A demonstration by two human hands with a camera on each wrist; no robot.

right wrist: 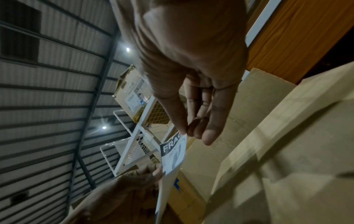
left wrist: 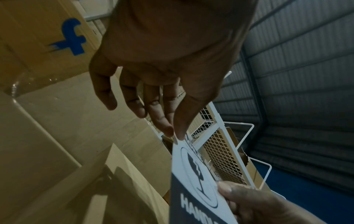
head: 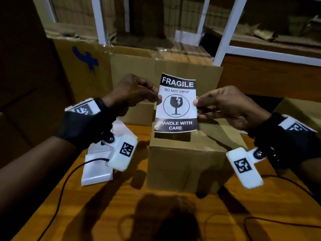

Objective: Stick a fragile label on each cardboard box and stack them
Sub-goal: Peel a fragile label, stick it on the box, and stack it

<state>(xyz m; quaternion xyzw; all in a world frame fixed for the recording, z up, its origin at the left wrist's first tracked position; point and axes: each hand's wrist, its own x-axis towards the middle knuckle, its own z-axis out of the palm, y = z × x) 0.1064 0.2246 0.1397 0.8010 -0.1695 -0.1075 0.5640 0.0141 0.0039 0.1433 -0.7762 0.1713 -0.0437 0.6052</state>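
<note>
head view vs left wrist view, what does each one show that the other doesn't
Only the head view shows the whole fragile label with its FRAGILE header, the small cardboard box below it, the white label stack on the wooden table, and both wrist cameras. Only the left wrist view shows the white wire-mesh rack and the corrugated wall. Both show the left hand and the right hand pinching the label's side edges, plus the big box with the blue logo.
</note>
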